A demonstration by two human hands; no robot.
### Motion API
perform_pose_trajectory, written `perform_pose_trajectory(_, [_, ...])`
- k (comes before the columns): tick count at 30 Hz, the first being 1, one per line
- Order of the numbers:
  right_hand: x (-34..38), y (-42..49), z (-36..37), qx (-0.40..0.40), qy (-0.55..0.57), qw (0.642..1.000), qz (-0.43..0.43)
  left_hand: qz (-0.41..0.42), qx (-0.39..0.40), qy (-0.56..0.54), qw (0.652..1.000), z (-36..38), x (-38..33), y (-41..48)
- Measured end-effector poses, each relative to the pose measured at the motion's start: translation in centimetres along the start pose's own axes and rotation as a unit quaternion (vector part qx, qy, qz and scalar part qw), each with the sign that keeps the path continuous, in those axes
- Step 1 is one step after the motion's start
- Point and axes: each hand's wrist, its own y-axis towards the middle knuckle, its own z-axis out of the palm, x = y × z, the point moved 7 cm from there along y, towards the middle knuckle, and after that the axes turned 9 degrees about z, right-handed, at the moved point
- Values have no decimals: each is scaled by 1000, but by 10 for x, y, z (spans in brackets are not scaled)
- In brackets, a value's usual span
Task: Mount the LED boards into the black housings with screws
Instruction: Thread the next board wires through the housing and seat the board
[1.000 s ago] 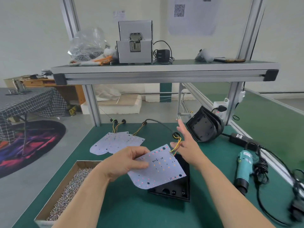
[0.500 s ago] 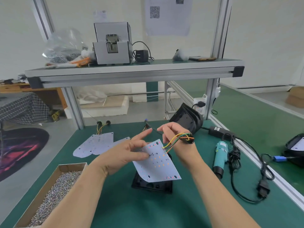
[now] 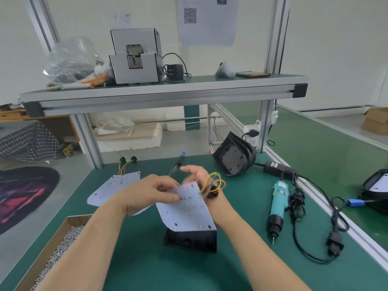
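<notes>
My left hand (image 3: 151, 193) pinches the upper left edge of a white LED board (image 3: 186, 211) and holds it tilted above a black housing (image 3: 190, 240) on the green mat. Behind the board's top right corner, my right hand (image 3: 201, 177) holds the board's yellow, orange and green wires (image 3: 214, 182), looped round its fingers, with the black grommet at the wrist side. Its fingers are blurred. A stack of black housings (image 3: 235, 157) leans at the back of the mat. More LED boards (image 3: 111, 186) lie flat on the left.
A cardboard box of screws (image 3: 60, 253) sits at the front left. A teal electric screwdriver (image 3: 278, 203) with its black cable (image 3: 327, 234) lies to the right. Another housing (image 3: 375, 185) rests on the neighbouring bench. An overhead shelf (image 3: 163, 89) carries a screw feeder.
My right hand went from open beside the board to gathering its wires into a loop. The board tilted up and shifted right over the housing. My head turned right.
</notes>
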Motion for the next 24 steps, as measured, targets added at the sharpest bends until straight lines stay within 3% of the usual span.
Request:
perform_pose_trajectory(3, [-28,-4,1,26,-19,997,64,-16,-70,-15,997,-30,18,-11])
perform_pose_trajectory(5, [-49,-5,4,49,-176,979,89,-11,-141,-47,989,-52,31,-24])
perform_pose_trajectory(7, [-65,-5,4,39,-273,957,89,25,-208,-180,961,-68,39,-35])
perform_pose_trajectory(9, [-73,-4,2,3,-259,962,91,67,-229,-303,923,-69,37,-40])
perform_pose_trajectory(11, [-71,0,1,-30,-235,968,84,104,-217,-339,909,-64,26,-44])
perform_pose_trajectory(15, [-63,13,1,-46,-205,974,87,154,-73,-326,930,-41,-20,-47])
perform_pose_trajectory(17, [-58,19,7,-37,-227,969,94,179,-43,-323,929,-32,-40,-49])
perform_pose_trajectory(19, [-53,27,19,-24,-254,963,82,234,10,-397,887,-18,-66,-51])
perform_pose_trajectory(21, [-53,36,32,-9,-263,961,83,260,71,-556,786,-5,-93,-47])
perform_pose_trajectory(22, [-54,39,37,-14,-265,960,89,272,62,-587,760,-4,-104,-43])
perform_pose_trajectory(24, [-52,45,46,-18,-272,959,78,285,33,-605,743,-8,-119,-36])
